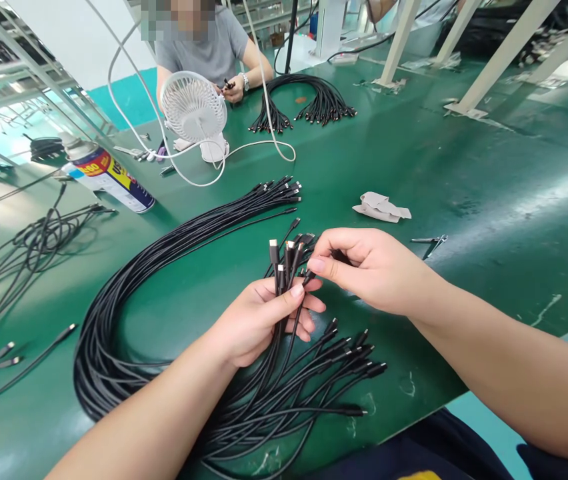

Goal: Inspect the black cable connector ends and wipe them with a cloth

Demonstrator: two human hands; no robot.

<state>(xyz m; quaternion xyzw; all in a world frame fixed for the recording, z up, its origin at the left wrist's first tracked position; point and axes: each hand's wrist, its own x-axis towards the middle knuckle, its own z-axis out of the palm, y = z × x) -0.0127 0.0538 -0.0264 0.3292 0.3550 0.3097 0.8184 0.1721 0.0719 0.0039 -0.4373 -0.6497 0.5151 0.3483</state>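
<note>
My left hand (277, 310) is closed round several black USB cables (290, 257), their metal plug tips pointing up. With thumb and forefinger, my right hand (359, 263) pinches the end of a black cable (309, 275) right beside that group. The rest of the black cable bundle (109, 300) curves in a wide arc on the table to the left. Its far ends (277, 192) lie beyond my hands, and loose near ends (349, 353) fan out below my left hand. My right hand's other fingers are curled, so what lies under them is hidden.
Crumpled grey cloth or paper (381, 207) and metal tweezers (431, 243) lie beyond my right hand. A white fan (194, 110), a spray can (109, 177) and tangled cables (39, 243) stand or lie left. Across the green table (464, 173), a person (204, 40) sits behind another cable bundle (314, 87).
</note>
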